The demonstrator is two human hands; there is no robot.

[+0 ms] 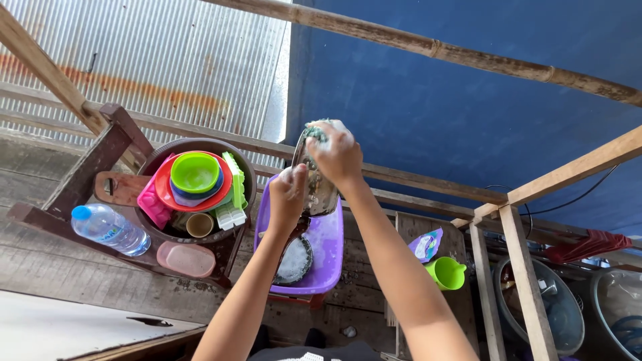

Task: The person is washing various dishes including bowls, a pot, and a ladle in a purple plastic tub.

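A glass jar [316, 184] is held tilted, long axis near upright, above the purple basin [330, 247], its lower end clasped by the left hand [289, 194], while a soapy sponge [319, 131] is pressed on its upper end by the closed right hand [338, 155].

Both bare arms reach forward and up from the bottom edge, converging. The left hand [289, 194] is curled closed, knuckles up, flecked with foam. The right hand [336, 155] sits higher, fingers clenched, wrist bent, also soapy.
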